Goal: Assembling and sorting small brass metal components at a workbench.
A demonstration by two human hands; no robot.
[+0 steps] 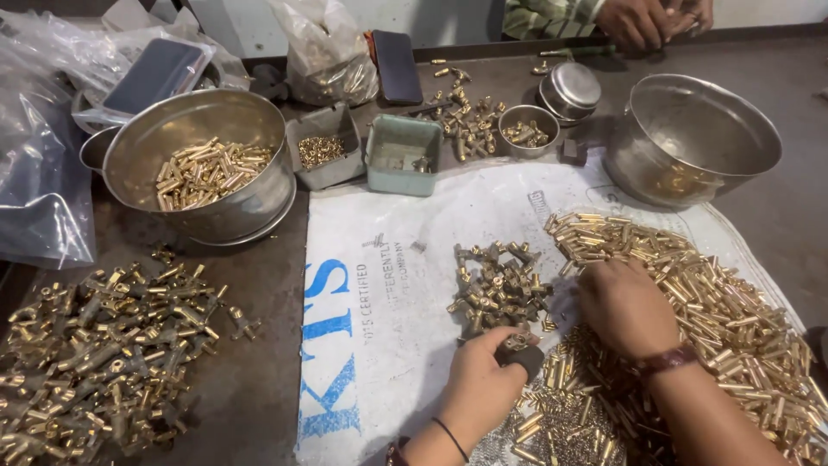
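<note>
Brass fittings [99, 349] lie heaped at the far left on a dark worktop [254, 380], below a steel bowl [207, 164] of short brass tubes and crumpled plastic bags [39, 173]. Mid-table, a white printed sack [388, 302] is spread flat, with two small trays [366, 151] at its upper edge. On the sack sits a small pile of fittings [496, 285]; just below it the left hand [479, 388] is closed around a dark tool [522, 354]. The right hand [625, 306] rests knuckles-up, fingers curled into a wide spread of brass tubes [733, 311]; what it grips cannot be told. A second steel pot [690, 138] stands behind, and another person's hands [651, 19] show at the top edge.
</note>
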